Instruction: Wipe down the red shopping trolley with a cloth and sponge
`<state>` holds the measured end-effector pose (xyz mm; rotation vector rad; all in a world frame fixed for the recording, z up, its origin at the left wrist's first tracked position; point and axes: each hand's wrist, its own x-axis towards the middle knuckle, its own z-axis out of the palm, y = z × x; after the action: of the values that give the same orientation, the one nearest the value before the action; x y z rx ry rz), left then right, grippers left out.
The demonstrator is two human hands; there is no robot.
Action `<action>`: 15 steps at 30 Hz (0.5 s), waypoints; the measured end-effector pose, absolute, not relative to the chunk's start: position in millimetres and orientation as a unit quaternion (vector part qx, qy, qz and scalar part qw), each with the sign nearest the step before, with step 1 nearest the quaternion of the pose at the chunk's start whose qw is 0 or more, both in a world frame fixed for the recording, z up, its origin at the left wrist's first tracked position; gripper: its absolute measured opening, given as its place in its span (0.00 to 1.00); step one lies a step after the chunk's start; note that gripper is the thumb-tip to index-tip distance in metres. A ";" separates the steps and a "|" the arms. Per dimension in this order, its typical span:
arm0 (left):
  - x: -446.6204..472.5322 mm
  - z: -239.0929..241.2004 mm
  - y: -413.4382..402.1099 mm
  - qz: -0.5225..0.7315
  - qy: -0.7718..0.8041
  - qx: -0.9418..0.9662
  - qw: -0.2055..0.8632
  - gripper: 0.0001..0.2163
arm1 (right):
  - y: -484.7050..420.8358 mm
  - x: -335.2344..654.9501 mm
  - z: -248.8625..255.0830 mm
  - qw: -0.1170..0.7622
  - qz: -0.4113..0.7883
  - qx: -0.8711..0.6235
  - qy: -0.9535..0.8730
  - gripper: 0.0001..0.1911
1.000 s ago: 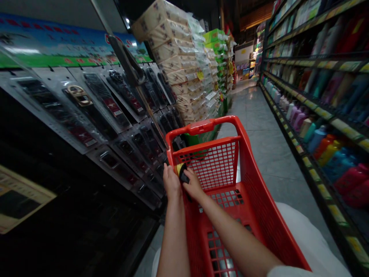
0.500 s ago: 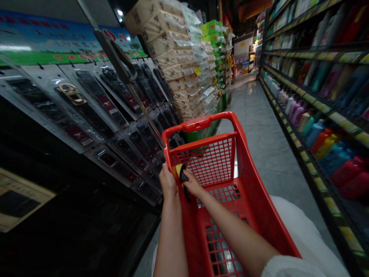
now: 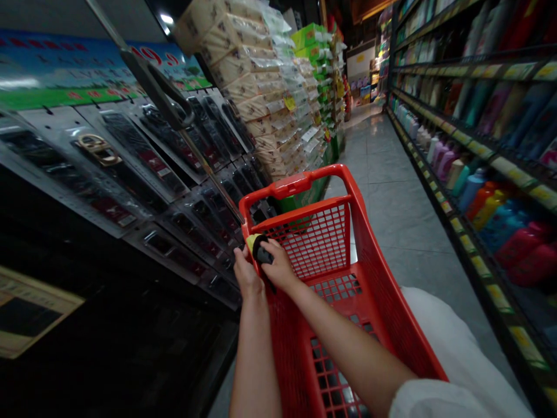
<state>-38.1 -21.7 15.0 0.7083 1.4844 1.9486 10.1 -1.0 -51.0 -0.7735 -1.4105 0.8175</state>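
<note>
A red plastic shopping basket [image 3: 363,223] with grid walls and a raised red carry handle stands in front of me. My right hand [image 3: 278,264] reaches across it and grips a small yellow-and-black brush-like tool [image 3: 263,251], whose exact kind I cannot make out. Its yellow face meets the basket's left rim near the far corner. Just outside that rim, my left hand [image 3: 249,276] is closed around the basket's left side, its fingertips partly hidden. A metal rod with a grey grip [image 3: 163,93] slants up and left from that corner.
Packaged belts [image 3: 113,174] hang on a rack at the left. Stacked tan packs [image 3: 256,87] rise beyond the basket. A shelf [image 3: 470,139] of coloured bottles lines the right side. Grey tiled floor [image 3: 374,157] runs along the aisle between.
My right hand and the brush-like tool have shifted left and up along the rim, closer to the far corner. The left hand has moved slightly left. The whole view has shifted a little.
</note>
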 end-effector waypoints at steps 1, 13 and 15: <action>-38.0 15.3 -22.0 0.731 0.558 0.264 0.291 0.26 | -4.8 11.9 -53.7 0.618 0.350 -0.328 -0.623 0.31; -31.8 18.9 -20.6 0.726 0.542 0.279 0.318 0.28 | 6.6 20.6 -56.0 0.564 0.416 -0.355 -0.619 0.28; -33.5 17.4 -20.1 0.712 0.552 0.313 0.301 0.29 | -6.5 25.0 -61.8 0.564 0.406 -0.357 -0.624 0.31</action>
<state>-33.5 -20.1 17.4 0.8314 1.4649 1.8883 25.0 -6.5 -61.8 -0.8407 -1.4694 0.9560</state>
